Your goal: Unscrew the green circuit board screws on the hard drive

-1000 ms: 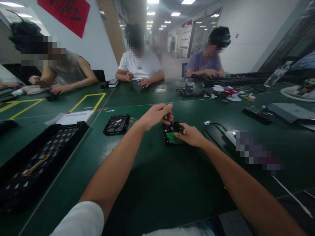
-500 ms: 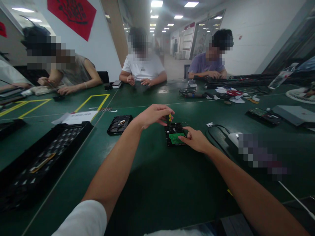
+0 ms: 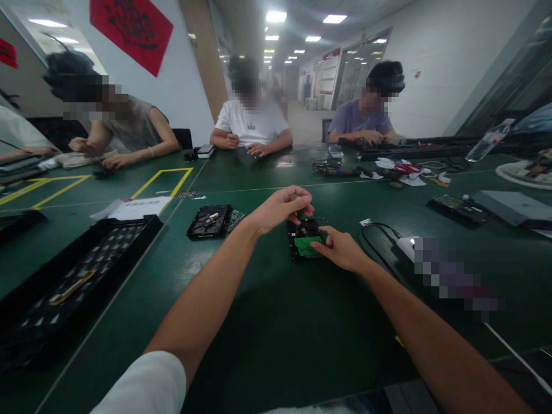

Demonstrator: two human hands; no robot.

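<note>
A black hard drive (image 3: pixel 302 234) with a green circuit board lies flat on the green table (image 3: pixel 276 322) in front of me. My left hand (image 3: pixel 282 207) hovers just above its far edge, fingers pinched round the handle of a small yellow screwdriver (image 3: pixel 297 211) that points down at the drive. My right hand (image 3: pixel 340 248) rests on the drive's right side, fingers curled against it and pressing on the green board. A second black hard drive (image 3: pixel 209 221) sits to the left, apart from both hands.
A long black tray (image 3: pixel 73 276) of small parts stands at the left. A white paper (image 3: pixel 138 207) lies by yellow floor-tape lines. A black cable (image 3: pixel 379 236) and white adapter are right of the drive. Three people sit across the table; tools, boards and a grey box lie far right.
My left hand has closed tighter over the screwdriver and shifted slightly right over the drive. My right hand stays on the drive. The view has tilted a little.
</note>
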